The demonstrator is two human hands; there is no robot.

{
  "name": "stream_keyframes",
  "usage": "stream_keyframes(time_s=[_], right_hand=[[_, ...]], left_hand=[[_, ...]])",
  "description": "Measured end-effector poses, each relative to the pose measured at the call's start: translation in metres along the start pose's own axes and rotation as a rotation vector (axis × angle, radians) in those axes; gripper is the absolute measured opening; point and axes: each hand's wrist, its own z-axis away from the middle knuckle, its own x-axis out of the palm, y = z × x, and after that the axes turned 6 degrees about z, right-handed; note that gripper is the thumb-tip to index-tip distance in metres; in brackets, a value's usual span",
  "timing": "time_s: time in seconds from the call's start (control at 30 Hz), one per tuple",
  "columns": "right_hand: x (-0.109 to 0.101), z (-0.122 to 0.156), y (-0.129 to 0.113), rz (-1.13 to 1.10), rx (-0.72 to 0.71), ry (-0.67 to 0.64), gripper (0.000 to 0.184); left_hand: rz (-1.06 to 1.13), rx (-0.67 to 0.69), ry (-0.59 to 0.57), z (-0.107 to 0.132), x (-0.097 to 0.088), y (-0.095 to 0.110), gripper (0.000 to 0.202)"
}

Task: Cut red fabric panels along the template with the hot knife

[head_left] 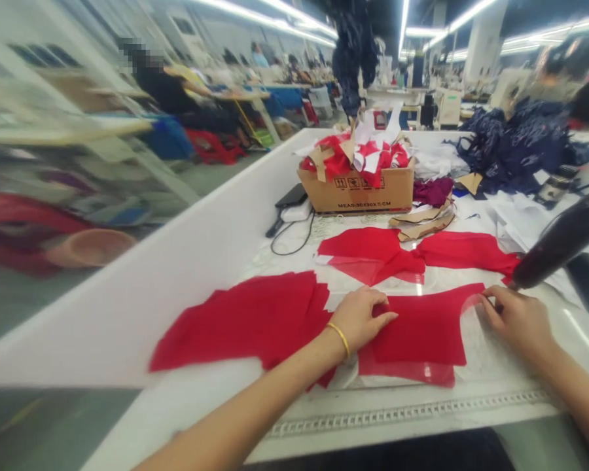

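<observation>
A cut red fabric piece [422, 327] lies on the white table in front of me, with a sheerer red layer showing along its lower edge. My left hand [360, 320], with a yellow bracelet at the wrist, is closed at the piece's upper left edge. At the upper right corner, my right hand [517, 317] pinches the cloth between thumb and fingers. A fanned stack of red fabric pieces [245, 320] spreads left of my left hand, partly behind my forearm. Further back lie two more red pieces, one left [368, 248] and one right [466, 252].
A cardboard box [356, 196] heaped with red, white and tan scraps stands behind. Left of it are a black device and cable [292, 248]. A dark rounded object [569, 235] juts in above my right hand. Navy fabric [515, 144] is piled back right. A measuring strip [412, 412] runs along the front edge.
</observation>
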Motion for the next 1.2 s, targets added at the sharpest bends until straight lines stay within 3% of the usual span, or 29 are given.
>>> stream_keyframes(time_s=[0.2, 0.33, 0.4, 0.47, 0.53, 0.6, 0.73, 0.9, 1.2], right_hand=[[0.002, -0.014, 0.001, 0.059, 0.140, -0.225, 0.024], [-0.009, -0.019, 0.015, 0.047, 0.283, -0.312, 0.029], [-0.017, -0.023, 0.026, -0.003, 0.311, -0.262, 0.036], [-0.023, -0.031, 0.032, -0.158, 0.290, -0.143, 0.047], [-0.027, -0.042, 0.029, -0.417, 0.268, -0.007, 0.061], [-0.029, -0.055, 0.018, -0.657, 0.301, 0.115, 0.063], [-0.032, -0.075, -0.009, -0.855, 0.324, 0.221, 0.039], [-0.025, -0.085, -0.011, -0.887, 0.398, 0.316, 0.025], [0.003, -0.078, -0.001, -0.852, 0.407, 0.456, 0.037]], left_hand=[[-0.111, 0.093, 0.053, -0.006, 0.005, 0.003, 0.011], [-0.286, 0.347, 0.267, 0.008, 0.019, 0.009, 0.017], [-0.370, 0.542, 0.313, 0.019, 0.033, 0.017, 0.028], [-0.413, 0.686, 0.244, 0.027, 0.050, 0.029, 0.040], [-0.427, 0.748, 0.149, 0.027, 0.067, 0.042, 0.057], [-0.429, 0.742, 0.067, 0.018, 0.082, 0.054, 0.072], [-0.418, 0.678, -0.026, -0.009, 0.098, 0.073, 0.083], [-0.440, 0.627, -0.079, -0.030, 0.103, 0.083, 0.085], [-0.403, 0.627, -0.046, -0.039, 0.115, 0.076, 0.083]])
